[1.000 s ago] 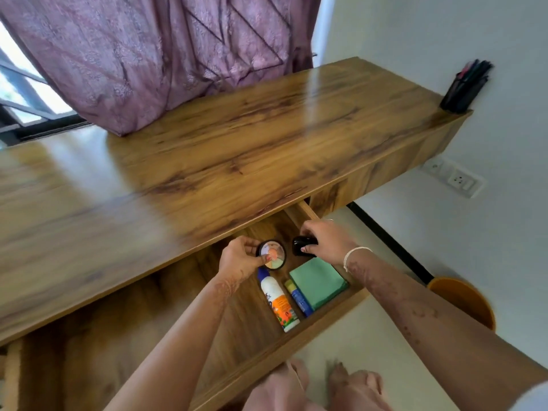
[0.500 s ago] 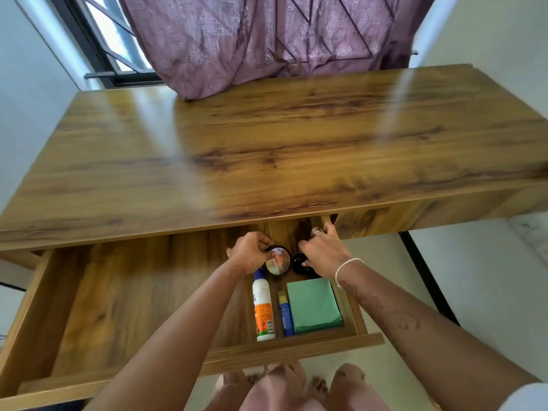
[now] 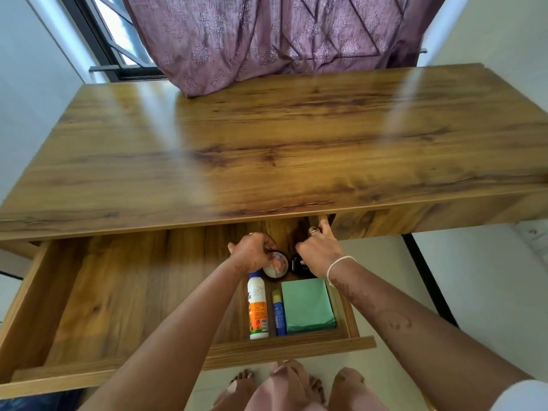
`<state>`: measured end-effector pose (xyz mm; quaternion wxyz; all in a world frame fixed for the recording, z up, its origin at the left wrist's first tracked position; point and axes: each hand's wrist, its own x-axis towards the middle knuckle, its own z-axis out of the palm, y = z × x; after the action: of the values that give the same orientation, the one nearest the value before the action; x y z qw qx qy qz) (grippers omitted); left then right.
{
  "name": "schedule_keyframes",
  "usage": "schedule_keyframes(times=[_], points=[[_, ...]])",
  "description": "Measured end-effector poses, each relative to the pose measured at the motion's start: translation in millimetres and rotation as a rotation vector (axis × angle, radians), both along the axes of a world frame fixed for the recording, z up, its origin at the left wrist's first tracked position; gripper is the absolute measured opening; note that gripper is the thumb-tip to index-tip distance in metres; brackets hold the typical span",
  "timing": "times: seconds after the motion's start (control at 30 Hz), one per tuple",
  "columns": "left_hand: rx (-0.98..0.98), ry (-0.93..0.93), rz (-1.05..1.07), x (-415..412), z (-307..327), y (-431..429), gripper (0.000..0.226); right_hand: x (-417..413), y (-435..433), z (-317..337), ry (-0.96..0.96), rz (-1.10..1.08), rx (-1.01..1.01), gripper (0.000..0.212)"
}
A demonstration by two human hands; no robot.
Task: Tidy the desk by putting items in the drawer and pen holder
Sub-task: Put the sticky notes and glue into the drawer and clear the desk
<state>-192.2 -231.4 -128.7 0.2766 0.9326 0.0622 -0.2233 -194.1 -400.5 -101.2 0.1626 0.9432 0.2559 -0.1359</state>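
The wooden drawer (image 3: 124, 295) is pulled out under the desk top (image 3: 267, 149). At its right end lie a white bottle with an orange label (image 3: 257, 307), a blue glue stick (image 3: 278, 312) and a stack of green paper (image 3: 307, 304). Behind them sit a round tin with a pictured lid (image 3: 277, 266) and a small black object (image 3: 298, 264). My left hand (image 3: 252, 252) grips the round tin with curled fingers. My right hand (image 3: 318, 252) holds the black object, one finger stretched to the drawer's back right corner.
A purple curtain (image 3: 267, 40) hangs over the desk's back edge, in front of a window (image 3: 109, 34). White walls stand on both sides. A dark desk leg (image 3: 427, 277) runs down on the right. My feet (image 3: 296, 387) are on the pale floor below the drawer front.
The view has swung left and centred on the desk, so the pen holder has left the frame. Both hands stay on the tin and the black object, slightly deeper in the drawer.
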Motion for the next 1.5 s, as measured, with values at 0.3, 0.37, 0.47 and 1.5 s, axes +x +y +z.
schedule_keyframes(times=[0.3, 0.37, 0.47, 1.5], points=[[-0.004, -0.027, 0.045, -13.4, 5.0, -4.4, 0.023, -4.5, -1.8, -3.9, -0.026, 0.075, -0.109, 0.016], [-0.006, -0.051, 0.078, -21.2, 7.6, -2.2, 0.026, -4.4, -2.6, -4.6, -0.035, 0.084, -0.099, 0.014], [0.016, -0.095, 0.109, -35.7, 11.3, 1.3, 0.029, -4.4, -3.9, -3.0, -0.044, 0.116, -0.083, 0.012], [0.142, -0.507, -0.297, -220.1, 39.3, 69.0, 0.032, -176.9, 30.3, 25.6, -0.115, -0.058, 0.563, 0.027]])
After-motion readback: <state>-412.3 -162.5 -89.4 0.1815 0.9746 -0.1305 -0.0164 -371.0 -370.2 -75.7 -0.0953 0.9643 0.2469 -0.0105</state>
